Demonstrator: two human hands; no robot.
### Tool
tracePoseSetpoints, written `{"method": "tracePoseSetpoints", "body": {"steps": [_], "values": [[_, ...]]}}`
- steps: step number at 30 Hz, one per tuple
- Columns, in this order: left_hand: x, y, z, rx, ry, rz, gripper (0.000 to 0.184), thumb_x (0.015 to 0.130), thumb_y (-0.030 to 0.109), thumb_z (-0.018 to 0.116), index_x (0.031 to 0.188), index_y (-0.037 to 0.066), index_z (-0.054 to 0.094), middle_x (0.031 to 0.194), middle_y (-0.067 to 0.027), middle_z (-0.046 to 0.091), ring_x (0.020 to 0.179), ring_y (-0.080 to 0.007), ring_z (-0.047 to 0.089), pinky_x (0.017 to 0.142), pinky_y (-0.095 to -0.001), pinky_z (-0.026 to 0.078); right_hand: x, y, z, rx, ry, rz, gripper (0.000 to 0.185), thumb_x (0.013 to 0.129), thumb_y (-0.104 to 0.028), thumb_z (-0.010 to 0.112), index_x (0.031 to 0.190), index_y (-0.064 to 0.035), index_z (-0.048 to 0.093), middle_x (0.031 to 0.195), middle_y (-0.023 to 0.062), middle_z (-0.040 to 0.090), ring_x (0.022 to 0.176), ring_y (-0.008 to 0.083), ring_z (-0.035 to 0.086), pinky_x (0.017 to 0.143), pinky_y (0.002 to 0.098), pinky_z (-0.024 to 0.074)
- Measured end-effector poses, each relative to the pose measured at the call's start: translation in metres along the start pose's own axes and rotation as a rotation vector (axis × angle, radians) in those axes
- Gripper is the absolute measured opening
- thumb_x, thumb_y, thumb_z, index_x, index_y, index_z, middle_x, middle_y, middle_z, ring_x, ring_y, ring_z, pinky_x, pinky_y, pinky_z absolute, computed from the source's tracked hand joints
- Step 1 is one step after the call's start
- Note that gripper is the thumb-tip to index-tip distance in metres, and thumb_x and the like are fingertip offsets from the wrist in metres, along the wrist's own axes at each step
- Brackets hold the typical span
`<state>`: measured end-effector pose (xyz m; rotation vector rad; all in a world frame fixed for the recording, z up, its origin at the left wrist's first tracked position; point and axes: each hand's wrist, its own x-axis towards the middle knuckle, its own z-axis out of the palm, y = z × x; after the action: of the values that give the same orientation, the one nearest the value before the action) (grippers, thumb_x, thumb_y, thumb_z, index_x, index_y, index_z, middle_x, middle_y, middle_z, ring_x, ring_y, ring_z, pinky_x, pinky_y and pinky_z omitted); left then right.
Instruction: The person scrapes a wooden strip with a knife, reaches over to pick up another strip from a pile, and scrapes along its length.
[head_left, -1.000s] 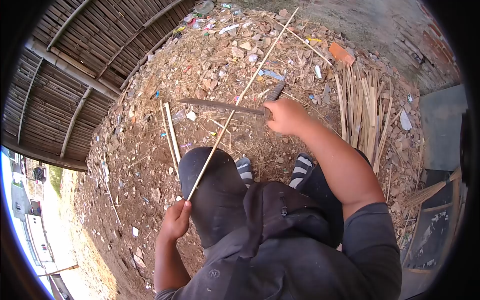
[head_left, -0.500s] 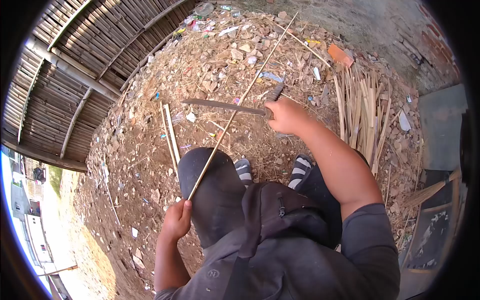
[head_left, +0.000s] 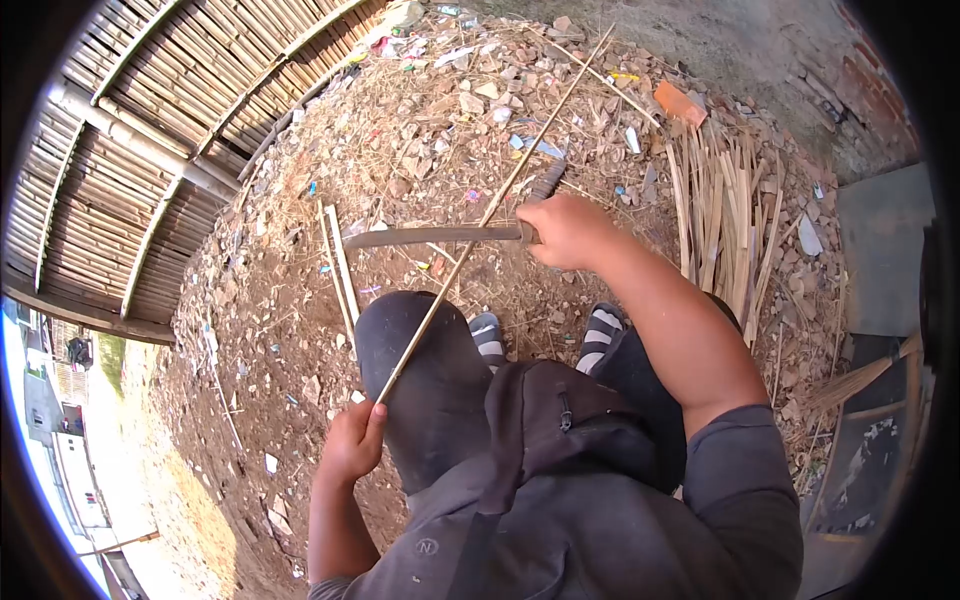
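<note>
My left hand is closed round the near end of a long thin bamboo strip. The strip runs over my left knee and slants up and away to the right. In my right hand is the dark handle of a machete, gripped in closed fingers. Its long, slightly curved blade points left and crosses the strip beyond my knee. Whether the edge touches the strip, I cannot tell. Two pale split strips lie on the ground left of my knee.
A heap of split bamboo strips lies on the right, near an orange tile piece. Rubble and litter cover the ground. A bamboo-slat wall stands at left, a masonry wall behind, and a straw broom at right.
The machete has come down along the strip toward my knee, its blade now flatter and reaching farther left. My left hand has stayed at the strip's near end.
</note>
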<state>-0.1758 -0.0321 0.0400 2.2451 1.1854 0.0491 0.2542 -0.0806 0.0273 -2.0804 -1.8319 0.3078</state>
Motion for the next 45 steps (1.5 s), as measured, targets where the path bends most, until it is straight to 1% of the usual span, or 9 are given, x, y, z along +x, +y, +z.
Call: {"method": "tracePoseSetpoints", "body": {"steps": [4,7,16,19,25,28,39,42,45], "values": [[0.000,0.000,0.004,0.000,-0.016,0.004,0.041,0.106,0.033,0.050,0.084,-0.001,0.058,0.069,-0.0260,0.059,0.068,-0.0458,0.061,0.062,-0.0494,0.046,-0.001,0.011,0.008,-0.036,-0.033,-0.020,0.031,0.073,-0.020,0.072,0.100,-0.0064,0.067,0.081,0.0186,0.068,0.081,0.0417,0.068,0.072,0.0517,0.0535],[0.001,-0.002,0.001,-0.015,-0.022,-0.013,0.039,0.106,0.032,0.050,0.086,0.000,0.059,0.072,-0.0259,0.060,0.070,-0.0459,0.062,0.063,-0.0495,0.046,0.010,0.027,0.027,0.168,0.234,0.123,0.028,0.074,-0.020,0.073,0.098,-0.0080,0.066,0.080,0.0180,0.068,0.083,0.0410,0.068,0.073,0.0532,0.0532],[0.004,-0.012,0.018,0.037,0.048,0.056,0.039,0.105,0.031,0.050,0.082,0.000,0.056,0.070,-0.0260,0.060,0.069,-0.0489,0.060,0.061,-0.0524,0.045,-0.001,0.013,0.006,0.075,-0.076,0.056,0.025,0.075,-0.018,0.071,0.097,-0.0073,0.068,0.080,0.0192,0.068,0.083,0.0405,0.068,0.074,0.0511,0.0535],[0.001,-0.009,0.019,0.049,0.089,0.045,0.039,0.105,0.030,0.051,0.080,0.001,0.055,0.067,-0.0257,0.058,0.067,-0.0492,0.059,0.059,-0.0533,0.044,0.011,0.032,0.028,0.245,0.094,0.125,0.024,0.075,-0.019,0.071,0.096,-0.0081,0.068,0.080,0.0174,0.068,0.081,0.0395,0.068,0.072,0.0508,0.0536],[-0.002,-0.005,0.019,0.119,0.114,0.080,0.037,0.105,0.029,0.051,0.081,0.001,0.055,0.068,-0.0262,0.059,0.068,-0.0492,0.060,0.059,-0.0546,0.044,-0.004,-0.016,0.004,-0.126,-0.133,-0.060,0.023,0.077,-0.021,0.071,0.096,-0.0097,0.068,0.085,0.0163,0.071,0.083,0.0398,0.070,0.073,0.0511,0.0549],[-0.006,-0.006,0.027,0.109,0.105,0.042,0.037,0.105,0.029,0.050,0.082,0.001,0.055,0.070,-0.0264,0.060,0.069,-0.0495,0.061,0.060,-0.0547,0.044,0.002,0.023,0.024,0.188,0.007,0.082,0.023,0.077,-0.021,0.071,0.097,-0.0102,0.067,0.084,0.0155,0.071,0.084,0.0396,0.070,0.072,0.0510,0.0554],[0.001,-0.003,0.022,0.136,0.094,0.029,0.037,0.105,0.031,0.050,0.085,0.001,0.057,0.072,-0.0263,0.062,0.073,-0.0497,0.062,0.063,-0.0550,0.046,-0.001,-0.014,0.018,-0.094,-0.033,-0.095,0.022,0.077,-0.021,0.071,0.097,-0.0134,0.067,0.082,0.0144,0.069,0.084,0.0371,0.069,0.072,0.0517,0.0541],[0.009,-0.006,0.020,0.087,0.092,0.019,0.036,0.105,0.030,0.050,0.085,0.001,0.057,0.071,-0.0259,0.061,0.072,-0.0496,0.062,0.062,-0.0546,0.046,0.013,0.021,0.024,-0.030,0.061,0.135,0.021,0.076,-0.021,0.071,0.095,-0.0146,0.066,0.080,0.0127,0.068,0.081,0.0366,0.069,0.070,0.0519,0.0539],[-0.002,-0.001,0.012,0.054,0.063,-0.003,0.035,0.105,0.029,0.050,0.084,0.001,0.056,0.070,-0.0257,0.061,0.070,-0.0495,0.061,0.061,-0.0541,0.045,0.009,0.018,0.024,-0.022,0.056,0.044,0.020,0.076,-0.021,0.072,0.093,-0.0129,0.065,0.081,0.0130,0.068,0.077,0.0371,0.069,0.069,0.0518,0.0534]]}}
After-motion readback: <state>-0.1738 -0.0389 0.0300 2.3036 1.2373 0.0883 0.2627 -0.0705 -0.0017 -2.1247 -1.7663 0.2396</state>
